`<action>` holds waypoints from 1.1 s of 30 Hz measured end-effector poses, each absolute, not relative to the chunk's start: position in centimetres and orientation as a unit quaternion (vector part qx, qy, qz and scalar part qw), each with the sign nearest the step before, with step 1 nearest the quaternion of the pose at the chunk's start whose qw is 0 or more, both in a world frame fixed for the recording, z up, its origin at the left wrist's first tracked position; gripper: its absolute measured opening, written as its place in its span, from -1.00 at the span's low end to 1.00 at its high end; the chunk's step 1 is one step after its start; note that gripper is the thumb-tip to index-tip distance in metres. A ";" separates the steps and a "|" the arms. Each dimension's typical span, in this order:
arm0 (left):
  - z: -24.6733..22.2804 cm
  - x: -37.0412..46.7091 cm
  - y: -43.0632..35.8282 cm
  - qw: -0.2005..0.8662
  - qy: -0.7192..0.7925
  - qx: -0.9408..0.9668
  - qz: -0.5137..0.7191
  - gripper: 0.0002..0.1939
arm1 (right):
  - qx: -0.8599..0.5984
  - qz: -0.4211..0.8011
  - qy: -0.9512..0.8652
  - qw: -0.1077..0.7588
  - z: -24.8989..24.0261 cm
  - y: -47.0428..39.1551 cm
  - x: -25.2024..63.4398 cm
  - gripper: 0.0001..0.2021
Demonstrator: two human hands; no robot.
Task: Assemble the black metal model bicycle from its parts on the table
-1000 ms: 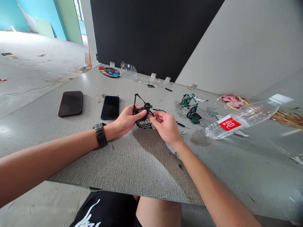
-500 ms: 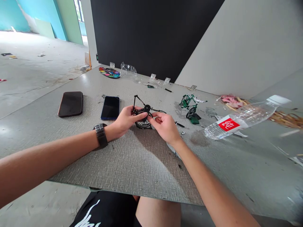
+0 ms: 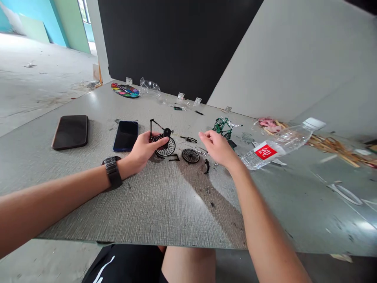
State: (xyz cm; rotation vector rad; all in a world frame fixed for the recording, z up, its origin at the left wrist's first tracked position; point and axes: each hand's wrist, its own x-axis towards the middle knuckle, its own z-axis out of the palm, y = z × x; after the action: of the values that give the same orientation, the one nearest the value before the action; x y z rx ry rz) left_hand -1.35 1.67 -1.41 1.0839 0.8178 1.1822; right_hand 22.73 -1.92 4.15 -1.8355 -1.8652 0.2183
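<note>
My left hand (image 3: 144,151) pinches a black model bicycle frame (image 3: 157,124), with a spoked wheel (image 3: 168,148) at its rear end, just above the table. Raised to the right, my right hand (image 3: 218,147) is apart from the frame with its fingers curled together; what they hold, if anything, cannot be made out. Between the hands lie a loose spoked wheel (image 3: 191,156), a black fork-like part (image 3: 188,139), a curved black part (image 3: 207,166) and a small black bracket (image 3: 174,157). A green model bicycle (image 3: 223,126) stands behind my right hand, partly covered by it.
Two dark phones, one larger (image 3: 70,132) and one blue-edged (image 3: 126,135), lie at left. A tilted water bottle (image 3: 282,144) is at right. Along the back are a paint palette (image 3: 126,90), clear plastic (image 3: 150,87) and metal hinges. Tiny parts (image 3: 212,204) lie near the front.
My right hand has let go of the black bicycle piece and moved right, uncovering the loose wheel and parts. My left hand still holds the frame. The view has shifted slightly to the right.
</note>
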 end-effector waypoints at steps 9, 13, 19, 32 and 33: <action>-1.7 -1.3 1.8 0.633 0.351 0.453 0.520 -0.66 | -0.662 0.063 -0.720 0.200 3.7 -1.6 24.3 -0.77; -1.7 -1.4 1.7 0.635 0.352 0.449 0.520 -0.68 | -0.641 0.096 -0.730 0.218 3.4 -1.6 24.4 -0.78; -1.8 -1.4 1.8 0.627 0.360 0.457 0.518 -0.65 | -0.645 0.121 -0.716 0.239 3.2 -1.7 24.3 -0.74; -1.6 -1.2 1.8 0.625 0.355 0.462 0.519 -0.69 | -0.571 0.152 -0.741 0.320 2.4 -2.1 19.9 -0.83; -1.6 -1.3 1.8 0.624 0.353 0.467 0.518 -0.69 | -0.561 0.144 -0.744 0.333 2.4 -2.2 19.4 -0.85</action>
State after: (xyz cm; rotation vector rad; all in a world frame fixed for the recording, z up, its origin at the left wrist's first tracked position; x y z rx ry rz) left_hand -1.27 1.77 -1.60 1.0721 0.8097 1.1891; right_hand 19.38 -2.20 2.39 -1.4642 -1.9436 0.3772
